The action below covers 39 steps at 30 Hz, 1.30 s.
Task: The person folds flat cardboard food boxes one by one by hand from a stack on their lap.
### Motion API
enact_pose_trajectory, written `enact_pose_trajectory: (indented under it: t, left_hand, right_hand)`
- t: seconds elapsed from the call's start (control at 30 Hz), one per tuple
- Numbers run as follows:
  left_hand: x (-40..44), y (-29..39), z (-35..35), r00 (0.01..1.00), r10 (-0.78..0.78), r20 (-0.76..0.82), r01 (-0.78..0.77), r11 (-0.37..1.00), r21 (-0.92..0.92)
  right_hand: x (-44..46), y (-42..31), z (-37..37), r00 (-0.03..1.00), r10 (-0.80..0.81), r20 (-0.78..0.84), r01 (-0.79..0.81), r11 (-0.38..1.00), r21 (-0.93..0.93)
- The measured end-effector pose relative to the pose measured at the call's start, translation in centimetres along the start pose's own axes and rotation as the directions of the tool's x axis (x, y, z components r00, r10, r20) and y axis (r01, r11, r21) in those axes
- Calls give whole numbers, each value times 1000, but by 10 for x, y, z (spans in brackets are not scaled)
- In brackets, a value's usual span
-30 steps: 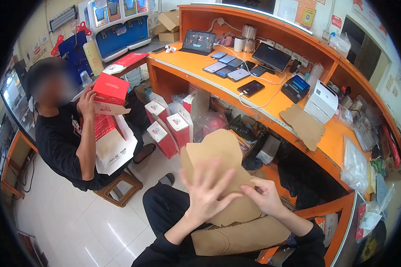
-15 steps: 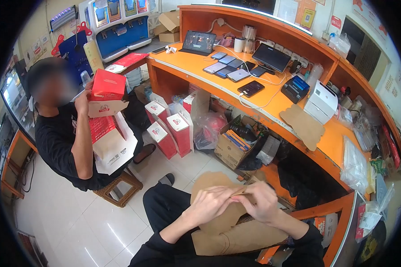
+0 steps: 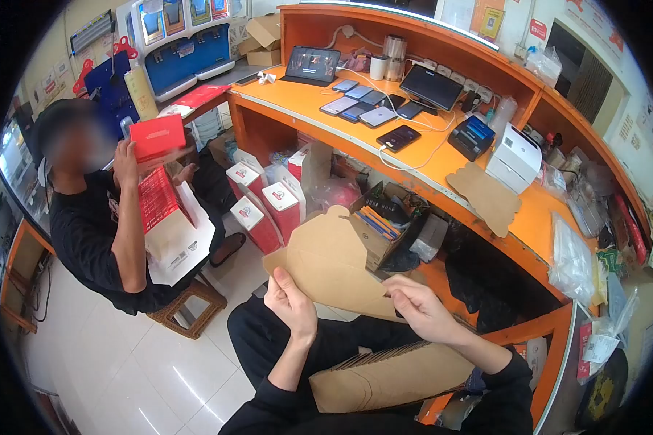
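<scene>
A brown cardboard box blank [image 3: 330, 254] is raised above my lap, its notched outline facing me and its panels partly folded. My left hand [image 3: 292, 304] grips the lower left edge, thumb on the near face. At the lower right corner my right hand [image 3: 419, 310] pinches the blank, its fingers curled. A stack of similar brown blanks [image 3: 395, 377] lies across my lap below my right forearm, their edges layered.
To the left a seated person [image 3: 98, 217] handles red boxes [image 3: 158, 138]. White-topped red boxes [image 3: 279, 206] stand on the floor. The orange counter [image 3: 435, 156] carries phones, a screen, a printer [image 3: 515, 159] and another brown cardboard piece [image 3: 484, 197]. A carton [image 3: 374, 243] sits beneath it.
The brown blank has come up from my lap and turned to face me. My hands have moved apart, the left one lower and leftward. The other person's red box has shifted.
</scene>
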<state>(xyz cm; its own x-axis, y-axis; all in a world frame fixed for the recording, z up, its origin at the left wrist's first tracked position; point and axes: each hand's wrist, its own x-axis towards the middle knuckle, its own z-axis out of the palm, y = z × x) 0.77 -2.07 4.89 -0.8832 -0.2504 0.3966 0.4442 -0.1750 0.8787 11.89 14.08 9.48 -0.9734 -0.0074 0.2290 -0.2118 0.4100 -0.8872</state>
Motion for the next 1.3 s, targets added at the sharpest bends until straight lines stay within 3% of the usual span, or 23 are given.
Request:
enact_pose_trajectory:
  t: [0.13,0.2,0.27,0.33,0.37,0.43,0.5,0.6,0.77,0.8,0.9,0.93,0.97,1.0,1.03,1.1,1.13,1.23,1.3]
  left_hand:
    - [0,-2,-2,996,-86,15,87,995,-58]
    - [2,-6,-9,981,-171,97,179,981,-79]
    - [6,-1,7,975,221,-24,-211,954,211]
    - [5,12,7,883,439,167,-467,780,417]
    - [-2,18,-4,824,430,368,-563,697,445]
    - [-5,26,-8,676,319,664,-653,676,340]
    - [-2,30,-6,489,198,849,-576,804,144]
    - [-8,15,-7,434,177,884,-454,890,45]
    - [-4,13,-5,461,288,839,-561,827,24]
    - [-1,16,-3,458,311,833,-570,822,7]
    - [3,12,-4,559,444,701,-609,793,-17]
    - [3,11,-7,674,413,613,-569,819,73]
    - [3,10,-12,773,379,509,-516,842,157]
    - [3,10,-23,850,220,478,-407,851,332]
    - [3,8,-22,920,160,358,-263,930,258]
    - [6,9,-14,991,-25,131,19,999,42]
    - [5,11,-8,993,-1,119,-1,1000,14]
    - [4,16,9,994,79,77,-74,995,-70]
    - [-2,14,-3,868,339,364,-455,837,304]
  right_hand:
    - [5,-9,2,987,-76,140,44,974,223]
    - [5,-14,-1,984,-43,170,23,993,119]
    - [6,-18,-3,988,-41,147,39,999,14]
    - [10,-23,-5,994,-75,77,82,992,-91]
    - [11,-24,-5,995,-65,72,71,993,-89]
    - [13,-26,-5,997,-43,64,49,995,-86]
    - [14,-30,-7,992,-89,91,106,973,-205]
    - [15,-34,-4,986,-160,49,167,936,-310]
    - [11,-29,12,934,-345,-89,256,824,-506]
    - [12,-21,11,900,-434,-33,333,737,-587]
    - [10,-15,6,851,-445,-278,206,770,-604]
    - [12,-18,-4,836,-478,-270,194,717,-670]
    - [14,-27,-10,862,-428,-274,148,728,-670]
    - [11,-32,-9,910,-303,-285,89,811,-578]
    - [8,-34,-8,945,-172,-278,18,877,-481]
    - [-2,-8,-6,996,66,-67,-73,991,-110]
    - [-5,4,1,992,126,3,-125,979,162]
    - [-11,4,-3,952,292,89,-302,944,133]
    - [-6,3,-4,965,261,5,-260,960,102]
